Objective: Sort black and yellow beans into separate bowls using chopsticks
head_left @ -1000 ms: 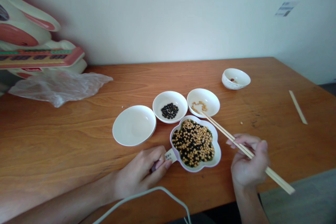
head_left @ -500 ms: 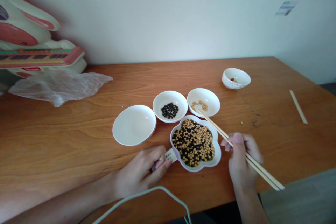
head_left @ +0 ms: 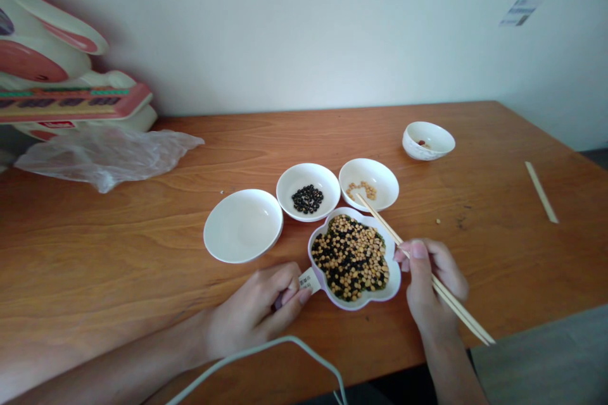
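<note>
My left hand (head_left: pixel 273 304) is closed around the handle of a flower-shaped pan (head_left: pixel 395 269), white inside with a lilac rim. Mixed yellow and black beans (head_left: pixel 349 256) cover the pan's bottom. In my right hand (head_left: pixel 432 285) is a pair of wooden chopsticks (head_left: pixel 463 313), slanting up and left across the pan's edge. Their tips are close together at the near side of a white bowl (head_left: pixel 387 186) with several yellow beans (head_left: pixel 363 190) in it. Whether the tips pinch a bean I cannot tell. Beside it, another white bowl (head_left: pixel 289 186) has black beans (head_left: pixel 308 199).
A white bowl (head_left: pixel 242 224) without beans stands at the left. Farther back are a small bowl (head_left: pixel 427 149) with bits inside, a paper strip (head_left: pixel 541 192), a plastic bag (head_left: pixel 109 155) and a toy keyboard (head_left: pixel 66 101). A pale cable (head_left: pixel 266 347) crosses the front.
My right hand has shifted left with the chopsticks, closer to the pan, while their tips stay near the yellow-bean bowl. My left hand and the pan have not moved.
</note>
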Demonstrator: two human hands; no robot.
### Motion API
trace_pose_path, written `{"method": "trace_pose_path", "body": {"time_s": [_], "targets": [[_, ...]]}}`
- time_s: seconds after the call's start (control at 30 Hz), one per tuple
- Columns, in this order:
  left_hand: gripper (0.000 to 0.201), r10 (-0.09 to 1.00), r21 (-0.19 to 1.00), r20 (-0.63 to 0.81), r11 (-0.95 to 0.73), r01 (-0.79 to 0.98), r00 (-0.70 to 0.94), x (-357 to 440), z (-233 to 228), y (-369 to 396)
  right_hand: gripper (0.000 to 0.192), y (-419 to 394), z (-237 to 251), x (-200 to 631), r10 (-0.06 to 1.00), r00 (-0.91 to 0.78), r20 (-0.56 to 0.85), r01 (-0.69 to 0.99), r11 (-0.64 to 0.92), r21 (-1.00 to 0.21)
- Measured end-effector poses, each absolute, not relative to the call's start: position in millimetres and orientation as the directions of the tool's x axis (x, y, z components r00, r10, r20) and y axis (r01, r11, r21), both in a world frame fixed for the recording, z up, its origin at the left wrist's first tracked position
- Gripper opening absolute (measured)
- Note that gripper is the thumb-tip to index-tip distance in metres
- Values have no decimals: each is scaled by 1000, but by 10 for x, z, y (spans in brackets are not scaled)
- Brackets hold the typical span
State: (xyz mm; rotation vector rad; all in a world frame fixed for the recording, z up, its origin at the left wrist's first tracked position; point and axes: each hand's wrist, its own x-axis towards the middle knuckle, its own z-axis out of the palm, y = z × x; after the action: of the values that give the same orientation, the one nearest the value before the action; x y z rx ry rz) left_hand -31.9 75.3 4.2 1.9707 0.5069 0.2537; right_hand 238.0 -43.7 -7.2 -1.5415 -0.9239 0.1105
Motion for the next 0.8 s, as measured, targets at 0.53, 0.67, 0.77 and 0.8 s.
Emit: {"method": "trace_pose_path", "body": {"time_s": [0.53,0.67,0.77,0.8], "targets": [[28,454,898,-26,-381,220,891,-327,19,746,11,-436,5,2376,598,590,543,608,113,-786],[28,454,896,-9,-392,209,891,-322,28,751,16,-423,17,2356,565,598,569,619,126,-775],[28,455,896,-1,-394,202,890,-317,46,752,18,-424,11,2352,548,598,584,626,135,-768],[28,457,897,0,-393,202,889,-315,52,751,19,-424,9,2353,548,596,586,628,137,-766]]}}
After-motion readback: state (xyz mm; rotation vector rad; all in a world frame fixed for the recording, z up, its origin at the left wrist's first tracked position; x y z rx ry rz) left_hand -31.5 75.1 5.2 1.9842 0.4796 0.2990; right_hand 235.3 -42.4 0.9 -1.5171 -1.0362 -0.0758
